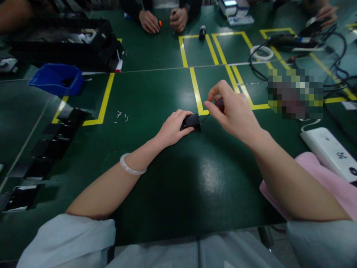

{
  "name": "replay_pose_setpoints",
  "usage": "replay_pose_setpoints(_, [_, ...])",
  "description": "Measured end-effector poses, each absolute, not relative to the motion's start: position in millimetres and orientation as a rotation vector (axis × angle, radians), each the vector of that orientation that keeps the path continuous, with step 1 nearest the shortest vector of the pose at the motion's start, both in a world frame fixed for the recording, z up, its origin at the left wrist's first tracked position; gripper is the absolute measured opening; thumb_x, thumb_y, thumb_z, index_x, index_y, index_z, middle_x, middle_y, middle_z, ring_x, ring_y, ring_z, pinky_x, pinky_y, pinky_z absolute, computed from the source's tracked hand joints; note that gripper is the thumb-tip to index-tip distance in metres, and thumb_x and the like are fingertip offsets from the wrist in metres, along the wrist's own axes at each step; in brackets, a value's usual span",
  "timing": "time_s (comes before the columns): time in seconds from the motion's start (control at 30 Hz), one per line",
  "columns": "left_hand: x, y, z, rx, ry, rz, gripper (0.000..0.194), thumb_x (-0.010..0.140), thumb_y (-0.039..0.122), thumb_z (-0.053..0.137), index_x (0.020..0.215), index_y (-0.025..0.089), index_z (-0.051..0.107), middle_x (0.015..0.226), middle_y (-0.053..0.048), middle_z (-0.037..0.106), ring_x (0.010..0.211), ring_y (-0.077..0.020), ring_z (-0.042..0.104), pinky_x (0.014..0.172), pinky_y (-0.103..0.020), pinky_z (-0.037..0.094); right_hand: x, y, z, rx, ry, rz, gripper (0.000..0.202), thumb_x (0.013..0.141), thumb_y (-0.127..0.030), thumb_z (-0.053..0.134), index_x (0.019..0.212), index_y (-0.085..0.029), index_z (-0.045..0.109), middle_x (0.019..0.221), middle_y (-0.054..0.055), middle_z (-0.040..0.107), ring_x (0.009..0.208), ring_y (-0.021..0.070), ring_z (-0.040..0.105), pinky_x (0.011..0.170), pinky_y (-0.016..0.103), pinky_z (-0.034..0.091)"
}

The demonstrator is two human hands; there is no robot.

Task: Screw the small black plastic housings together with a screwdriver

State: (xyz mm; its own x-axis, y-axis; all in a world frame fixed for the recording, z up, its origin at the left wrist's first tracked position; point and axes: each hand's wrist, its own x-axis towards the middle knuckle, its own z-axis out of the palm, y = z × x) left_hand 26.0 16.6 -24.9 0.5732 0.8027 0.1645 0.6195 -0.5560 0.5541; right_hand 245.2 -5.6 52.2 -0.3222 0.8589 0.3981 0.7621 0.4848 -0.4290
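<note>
My left hand (176, 127) grips a small black box-like part (192, 121) against the green table, fingers along its far side and thumb along its near side. In my right hand (230, 108) is a screwdriver (220, 104) with a dark handle, held between curled fingers and thumb. Its thin shaft slants down to the left, and the tip is at the right end of the black part. Whether a screw sits under the tip is too small to tell. Several small screws (122, 116) lie loose to the left of my left hand.
A row of black parts (44, 149) runs down the left side, below a blue bin (57, 79) and a black tray (64, 41). On the right are a white power strip (330, 152), pink cloth (309, 171) and cables (341, 48). Across the table, a co-worker's hands (178, 19) rest.
</note>
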Motion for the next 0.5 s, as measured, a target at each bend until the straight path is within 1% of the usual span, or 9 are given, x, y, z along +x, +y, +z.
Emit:
replay_pose_setpoints(0.07, [26.0, 16.4, -24.5, 2.365, 1.141, 0.565, 0.044, 0.093, 0.037, 0.061, 0.132, 0.017, 0.053, 0.128, -0.012, 0.06, 0.119, -0.0285, 0.056, 0.105, -0.043, 0.045, 246.7, -6.3, 47.4, -1.309, -2.097, 0.188, 0.017, 0.097, -0.042, 0.051, 0.099, -0.025, 0.054, 0.075, 0.001, 0.063, 0.064, 0.0184, 0.06, 0.061, 0.032, 0.04])
replay_pose_setpoints(0.2, [25.7, 16.5, -25.3, 2.368, 1.142, 0.566, 0.044, 0.094, 0.038, 0.061, 0.131, 0.017, 0.054, 0.126, -0.012, 0.06, 0.118, -0.0288, 0.057, 0.104, -0.044, 0.045, 248.9, -7.4, 41.1, -1.275, -2.054, 0.176, 0.022, 0.098, -0.046, 0.048, 0.097, -0.025, 0.055, 0.079, 0.002, 0.063, 0.067, 0.0171, 0.061, 0.064, 0.031, 0.044])
replay_pose_setpoints(0.3, [25.4, 16.8, -26.6, 2.373, 1.134, 0.573, 0.043, 0.094, 0.037, 0.061, 0.131, 0.017, 0.054, 0.125, -0.012, 0.06, 0.117, -0.0284, 0.057, 0.104, -0.044, 0.045, 249.5, -8.6, 38.0, -1.227, -2.061, 0.164, 0.027, 0.098, -0.05, 0.047, 0.096, -0.024, 0.056, 0.08, 0.001, 0.063, 0.067, 0.0157, 0.062, 0.062, 0.029, 0.044])
replay_pose_setpoints(0.5, [25.2, 17.1, -26.4, 2.37, 1.139, 0.559, 0.045, 0.093, 0.037, 0.062, 0.131, 0.015, 0.054, 0.125, -0.013, 0.061, 0.116, -0.029, 0.057, 0.102, -0.044, 0.046, 248.8, -10.2, 34.1, -1.159, -2.029, 0.104, 0.02, 0.098, -0.039, 0.049, 0.093, -0.022, 0.057, 0.077, 0.0, 0.062, 0.063, 0.0135, 0.061, 0.059, 0.027, 0.043])
